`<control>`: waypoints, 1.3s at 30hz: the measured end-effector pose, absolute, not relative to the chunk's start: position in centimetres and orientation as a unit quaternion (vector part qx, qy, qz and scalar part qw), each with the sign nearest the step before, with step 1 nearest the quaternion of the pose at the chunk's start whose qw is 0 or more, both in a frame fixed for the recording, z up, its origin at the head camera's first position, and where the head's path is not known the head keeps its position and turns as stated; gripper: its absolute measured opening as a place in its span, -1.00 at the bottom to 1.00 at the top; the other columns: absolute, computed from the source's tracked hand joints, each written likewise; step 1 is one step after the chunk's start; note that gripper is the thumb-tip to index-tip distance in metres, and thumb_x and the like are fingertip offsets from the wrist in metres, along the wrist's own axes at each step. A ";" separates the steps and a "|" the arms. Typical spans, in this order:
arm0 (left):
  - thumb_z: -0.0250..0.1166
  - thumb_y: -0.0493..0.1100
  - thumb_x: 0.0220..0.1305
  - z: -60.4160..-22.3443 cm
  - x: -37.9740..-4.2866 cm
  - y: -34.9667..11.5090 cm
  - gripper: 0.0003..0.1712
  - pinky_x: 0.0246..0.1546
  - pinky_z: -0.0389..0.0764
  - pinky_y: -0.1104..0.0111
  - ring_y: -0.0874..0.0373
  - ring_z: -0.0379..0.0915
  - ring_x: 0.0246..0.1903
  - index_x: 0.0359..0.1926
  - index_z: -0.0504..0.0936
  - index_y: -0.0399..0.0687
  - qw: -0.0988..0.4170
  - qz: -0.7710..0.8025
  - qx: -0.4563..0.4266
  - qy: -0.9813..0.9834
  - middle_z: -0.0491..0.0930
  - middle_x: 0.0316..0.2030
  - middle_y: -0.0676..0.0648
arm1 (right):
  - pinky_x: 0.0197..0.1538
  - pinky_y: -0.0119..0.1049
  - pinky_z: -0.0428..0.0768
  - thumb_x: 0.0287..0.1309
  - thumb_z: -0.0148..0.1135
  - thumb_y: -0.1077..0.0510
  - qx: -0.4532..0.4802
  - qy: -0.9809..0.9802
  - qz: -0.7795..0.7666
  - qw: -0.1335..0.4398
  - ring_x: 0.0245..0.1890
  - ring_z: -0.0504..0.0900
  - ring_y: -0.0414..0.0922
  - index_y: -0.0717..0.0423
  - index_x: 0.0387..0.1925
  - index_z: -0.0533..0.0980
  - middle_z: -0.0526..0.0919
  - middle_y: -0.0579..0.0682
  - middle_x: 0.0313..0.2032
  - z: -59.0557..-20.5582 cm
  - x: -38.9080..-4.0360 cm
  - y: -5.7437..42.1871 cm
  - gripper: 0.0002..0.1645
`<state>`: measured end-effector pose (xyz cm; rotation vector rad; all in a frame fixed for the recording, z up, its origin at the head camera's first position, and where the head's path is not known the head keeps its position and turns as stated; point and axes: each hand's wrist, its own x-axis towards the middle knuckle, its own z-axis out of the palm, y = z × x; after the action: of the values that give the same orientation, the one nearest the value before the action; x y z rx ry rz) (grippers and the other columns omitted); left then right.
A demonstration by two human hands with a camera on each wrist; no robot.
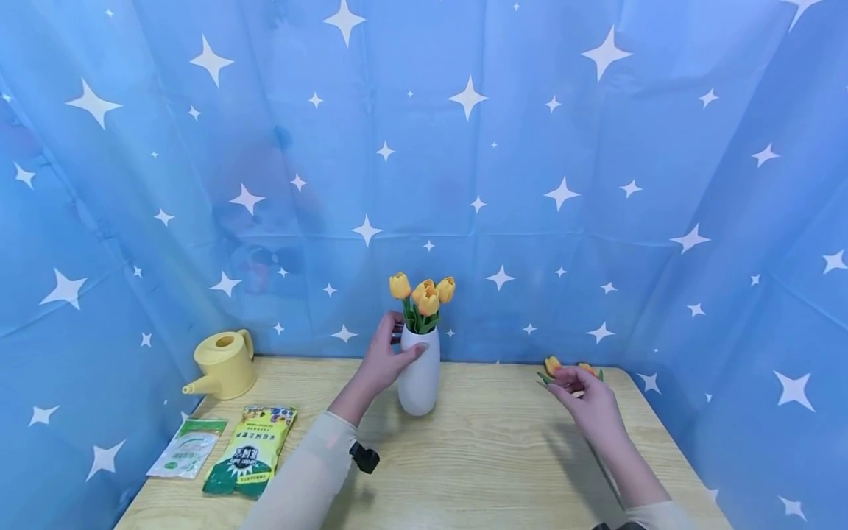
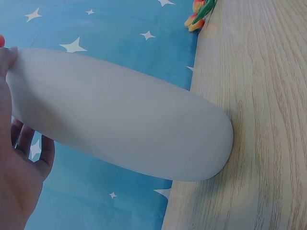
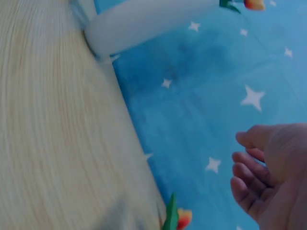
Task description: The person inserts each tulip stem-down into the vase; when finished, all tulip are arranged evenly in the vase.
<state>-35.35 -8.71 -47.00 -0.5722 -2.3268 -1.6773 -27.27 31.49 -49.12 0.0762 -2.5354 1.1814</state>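
Note:
A tall white vase [image 1: 420,375] stands upright near the table's back edge, with several yellow-orange tulips [image 1: 427,298] and their green leaves rising from its mouth. My left hand [image 1: 387,361] grips the vase near the top, thumb on the front and fingers round the far side; its smooth body [image 2: 124,115] fills much of the left wrist view. Over at the right, my right hand [image 1: 589,405] hovers by loose tulips [image 1: 552,366] lying at the back edge. Its fingers [image 3: 249,179] are loosely curled with nothing between them in the right wrist view.
On the table's left side stand a yellow watering can [image 1: 225,364], a green-and-yellow bag [image 1: 250,450] and a small white-and-green packet [image 1: 188,449]. A blue curtain with white stars [image 1: 464,169] hangs right behind the wooden table [image 1: 503,456].

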 end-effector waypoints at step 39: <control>0.53 0.17 0.43 -47.2 -35.6 -8.8 -0.31 0.35 0.57 -0.13 -0.08 0.50 0.29 0.34 0.40 0.04 0.112 -0.566 -0.204 -0.791 0.49 0.28 -0.07 | -0.10 0.00 0.69 0.39 0.47 0.21 -0.044 -0.926 0.368 0.076 -0.06 0.70 0.22 0.49 0.27 0.52 0.66 0.33 -0.03 -55.6 -28.2 36.9 -0.42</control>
<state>-35.56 -8.85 -47.21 -0.5989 -2.3219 -1.6626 -28.20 36.89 -55.57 -0.1310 -2.7759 1.1024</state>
